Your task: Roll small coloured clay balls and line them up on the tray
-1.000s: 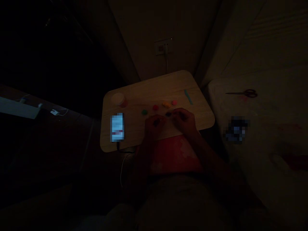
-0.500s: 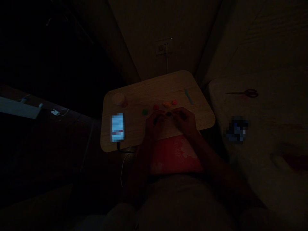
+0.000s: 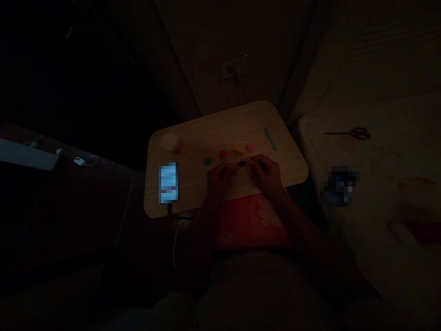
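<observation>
In the dim head view, my left hand [image 3: 219, 178] is at the table's near side with its fingers curled together. Opposite it, my right hand [image 3: 265, 172] is closed too, thumb and fingertips drawn together. Whatever either hand may hold is too dark to make out. A small dark lump [image 3: 241, 163] sits between the fingertips of both hands. Beyond them is a row of small soft-looking lumps: green [image 3: 207, 161], red [image 3: 223, 154], yellow-orange [image 3: 238, 149] and pink [image 3: 250, 147]. A flat blue-green strip [image 3: 270, 139] lies farther right.
The light wooden table [image 3: 213, 128] also carries a pale-lidded tub [image 3: 170, 143] and a lit, blurred phone [image 3: 168, 183] with a cable. Scissors [image 3: 347, 134] and a blurred dark object [image 3: 340, 186] lie on the pale surface at right. A wall socket [image 3: 234, 67] is behind.
My left hand rose slightly toward the dark lump, then drew back. My right fingertips have moved a little right, away from the lump. The coloured pieces stay in place.
</observation>
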